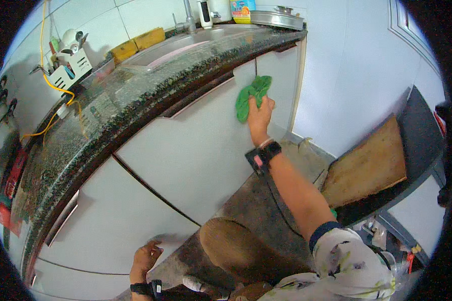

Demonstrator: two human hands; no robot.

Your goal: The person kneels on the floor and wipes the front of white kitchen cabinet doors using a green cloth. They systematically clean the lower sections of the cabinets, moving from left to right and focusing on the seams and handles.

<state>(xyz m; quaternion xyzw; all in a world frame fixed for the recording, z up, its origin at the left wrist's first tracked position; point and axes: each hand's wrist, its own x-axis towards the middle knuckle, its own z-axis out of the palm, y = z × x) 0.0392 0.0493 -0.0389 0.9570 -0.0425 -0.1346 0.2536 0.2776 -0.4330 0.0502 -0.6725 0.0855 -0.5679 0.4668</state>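
My right hand (261, 113), with a dark device strapped at the wrist, grips a bunched green cloth (248, 98) against a white cabinet door (196, 139) below the counter, close to the seam with the door beside it. Low in the view, my left hand (147, 257) is in front of another white cabinet door (124, 210), its fingers loosely curled with no object visible in them. Whether it touches the door I cannot tell. A wrist device sits on that arm as well.
Above the doors runs a speckled stone countertop (135, 101) with a steel sink (203, 37), yellow sponges (137, 45) and a white utensil holder (71, 67). A brown board (365, 165) leans at the right. My bent knee (229, 244) is over the floor near the doors.
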